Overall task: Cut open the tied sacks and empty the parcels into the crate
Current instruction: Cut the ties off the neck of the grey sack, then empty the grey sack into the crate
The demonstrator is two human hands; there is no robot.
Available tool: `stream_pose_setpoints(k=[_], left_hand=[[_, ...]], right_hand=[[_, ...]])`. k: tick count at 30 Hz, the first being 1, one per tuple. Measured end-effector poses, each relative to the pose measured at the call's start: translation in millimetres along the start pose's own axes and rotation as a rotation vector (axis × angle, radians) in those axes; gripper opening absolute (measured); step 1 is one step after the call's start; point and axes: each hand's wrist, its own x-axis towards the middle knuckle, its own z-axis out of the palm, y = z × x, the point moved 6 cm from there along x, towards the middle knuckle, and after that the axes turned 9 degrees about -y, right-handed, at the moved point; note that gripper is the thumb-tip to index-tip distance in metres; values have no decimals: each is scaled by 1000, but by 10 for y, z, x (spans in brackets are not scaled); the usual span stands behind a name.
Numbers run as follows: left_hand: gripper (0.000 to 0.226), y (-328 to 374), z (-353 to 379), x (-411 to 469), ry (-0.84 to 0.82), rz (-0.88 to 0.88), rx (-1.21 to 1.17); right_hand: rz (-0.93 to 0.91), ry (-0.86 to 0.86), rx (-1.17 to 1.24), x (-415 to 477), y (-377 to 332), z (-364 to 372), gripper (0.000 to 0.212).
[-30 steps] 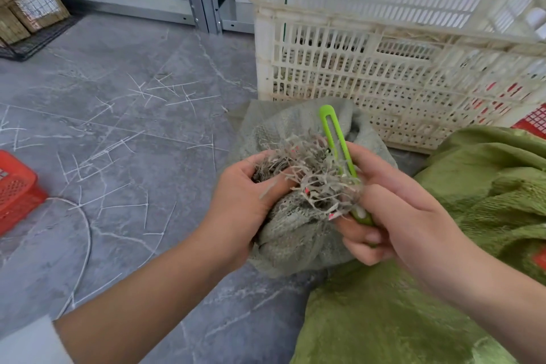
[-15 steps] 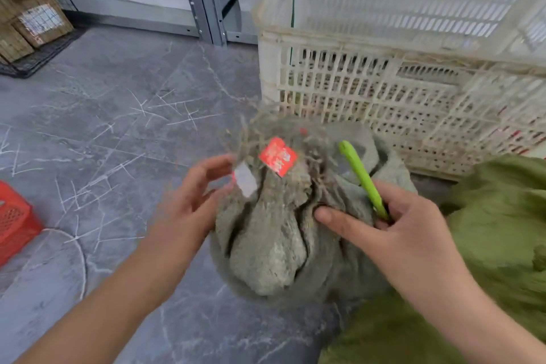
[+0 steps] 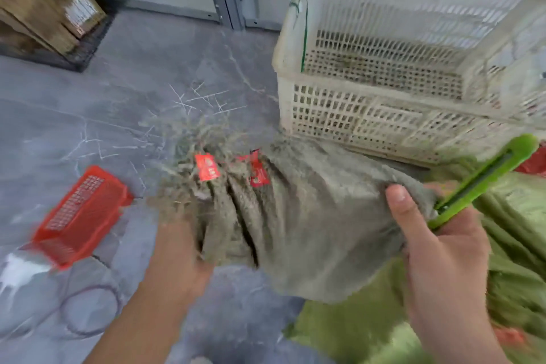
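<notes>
A grey woven sack [image 3: 310,216] lies on its side on the floor in front of the cream slatted crate [image 3: 384,115]. Its gathered, frayed neck [image 3: 192,162] points left and carries red tags [image 3: 206,167]. My left hand [image 3: 180,248] grips the sack just below the neck; motion blur hides its fingers. My right hand [image 3: 437,245] holds the sack's far end with the thumb pressed on the cloth. The same hand clasps a green utility knife [image 3: 484,177] that points up and right. The crate looks empty inside.
A green sack [image 3: 517,245] lies bunched under and to the right of my right hand. A red plastic basket [image 3: 79,213] sits on the grey floor at the left. Cut white ties [image 3: 204,100] litter the floor. Cardboard boxes [image 3: 44,6] stand in a wire cage, far left.
The sack has tipped from upright onto its side, neck now pointing left. My left hand moved down under the neck. My right hand slid to the sack's other end, still with the knife.
</notes>
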Motion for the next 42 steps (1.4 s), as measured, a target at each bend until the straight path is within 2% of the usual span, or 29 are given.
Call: stream_pose_setpoints(k=[3, 4, 5, 6, 8, 9, 10, 12, 14, 15, 17, 19, 21, 23, 25, 27, 29, 31, 33, 35, 37, 40, 42], left_hand=[[37, 958, -308, -328, 46, 114, 133], [32, 1211, -285, -395, 39, 25, 56], [32, 1481, -275, -511, -13, -45, 195], [33, 1753, -252, -627, -28, -95, 161], [34, 2411, -110, -897, -72, -104, 32], [39, 2789, -8, -1053, -124, -91, -18], [30, 3081, 96, -1234, -146, -106, -148], [32, 3541, 267, -1681, -224, -164, -398], [22, 3899, 540, -2155, -382, -140, -429], [26, 4077, 698, -2420, -463, -120, -435], [27, 4207, 936, -2867, -561, -135, -435], [21, 4295, 1077, -3187, -554, -136, -441], [19, 4309, 1205, -3373, -607, -157, -416], [29, 4329, 1249, -3368, -600, -205, -374], [41, 4324, 1275, -3334, -561, -326, -268], [63, 4380, 1344, -3324, -606, -300, -52], [56, 4481, 1450, -3329, -641, -207, 73], [52, 4531, 1575, -3348, -696, -213, 2], [39, 4599, 1654, -3330, -746, -154, 50], [29, 4642, 1651, -3307, -743, -69, 305], [33, 4622, 1669, -3289, -766, 11, 423], [39, 4584, 1573, -3114, -666, 65, 337], [25, 4608, 1332, -2882, -459, 37, 206]], right_hand=[[-15, 74, -71, -104, -937, -268, 66], [-20, 78, -82, -145, -1267, -364, 68], [-18, 78, -102, -200, -1599, -460, 67], [-27, 64, -120, -259, -1930, -550, 59], [-63, 29, -169, -416, -2636, -695, 25], [-51, 31, -177, -506, -2968, -762, 16], [-22, 34, -166, -622, -3241, -828, 18], [55, 5, -111, -935, -3690, -889, 33], [155, -43, -133, -1287, -3960, -917, 59], [225, -81, -162, -1469, -4041, -912, 65], [386, -242, -145, -1826, -4145, -849, 63], [493, -391, 8, -2104, -4235, -798, 50], [464, -382, 136, -2203, -4364, -930, 40], [405, -369, 285, -2187, -4522, -1133, 22], [368, -435, 413, -2146, -4654, -1292, 11], [344, -559, 363, -2072, -4744, -1357, 14], [329, -673, 209, -2012, -4800, -1333, 14], [334, -760, 42, -1959, -4858, -1282, 12], [357, -825, 1, -1908, -4893, -1246, 13], [384, -863, -1, -1875, -4896, -1221, 14], [380, -882, 13, -1875, -4894, -1163, 16], [345, -782, 150, -1747, -4945, -1082, 32], [312, -655, 280, -1589, -5048, -1106, 37]])
